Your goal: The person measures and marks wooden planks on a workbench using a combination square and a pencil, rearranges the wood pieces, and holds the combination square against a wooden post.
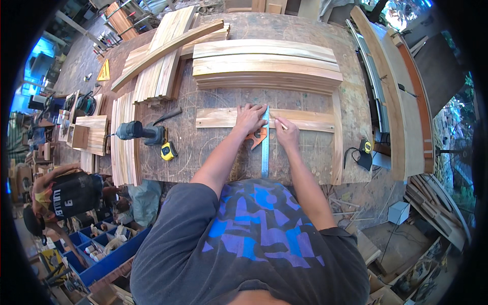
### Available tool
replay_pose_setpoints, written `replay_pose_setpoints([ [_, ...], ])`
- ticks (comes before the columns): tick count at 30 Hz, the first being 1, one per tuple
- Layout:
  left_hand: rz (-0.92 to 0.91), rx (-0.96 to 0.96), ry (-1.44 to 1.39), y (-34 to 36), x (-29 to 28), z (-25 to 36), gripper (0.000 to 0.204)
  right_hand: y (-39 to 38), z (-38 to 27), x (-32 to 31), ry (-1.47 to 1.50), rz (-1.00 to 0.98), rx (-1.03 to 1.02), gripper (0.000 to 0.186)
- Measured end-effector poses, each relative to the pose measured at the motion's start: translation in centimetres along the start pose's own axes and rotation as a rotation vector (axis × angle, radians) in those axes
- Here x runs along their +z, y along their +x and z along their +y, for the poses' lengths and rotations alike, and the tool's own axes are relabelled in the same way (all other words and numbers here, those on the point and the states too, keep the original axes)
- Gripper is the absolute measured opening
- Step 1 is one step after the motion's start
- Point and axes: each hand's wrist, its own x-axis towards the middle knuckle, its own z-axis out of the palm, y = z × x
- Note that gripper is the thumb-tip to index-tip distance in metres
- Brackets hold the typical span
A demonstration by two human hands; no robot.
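A pale wooden board (218, 117) lies crosswise on the workbench in front of me. Across it stands the steel blade of a combination square (265, 152), whose orange head rests against the board's near edge. My left hand (249, 119) grips the square by its head and presses it to the board, fingers over the wood. On the blade's right side, my right hand (287, 133) pinches a thin pencil (277, 121), its tip down at the board beside the blade. The fingers of my left hand partly cover the square's head.
Stacked planks (264, 63) lie beyond the board, with more strips (162, 61) at far left. A cordless drill (140, 132) and a yellow tape measure (168, 151) sit left; another tape measure (365, 147) is right. A co-worker (71, 195) bends over a blue divided bin (109, 264).
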Motion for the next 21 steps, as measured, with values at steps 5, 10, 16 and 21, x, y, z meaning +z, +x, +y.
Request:
replay_pose_setpoints([
  [5,-0.022,-0.018,0.016,-0.4,-0.2,-0.3,0.073,0.1,-0.8,-3.1,-0.249,-0.289,0.213,0.041],
  [10,-0.02,-0.003,0.006,-0.2,-0.1,0.3,0.073,-3.7,3.7,-1.7,-0.229,-0.382,0.363,0.042],
  [16,0.016,-0.054,-0.052,-0.2,1.0,-0.5,0.08,-6.1,4.3,0.9,-0.24,-0.556,0.403,0.026],
  [21,0.112,-0.107,-0.187,0.6,2.6,-3.6,0.078,-3.7,8.8,-6.2,-0.14,-0.64,0.282,0.027],
])
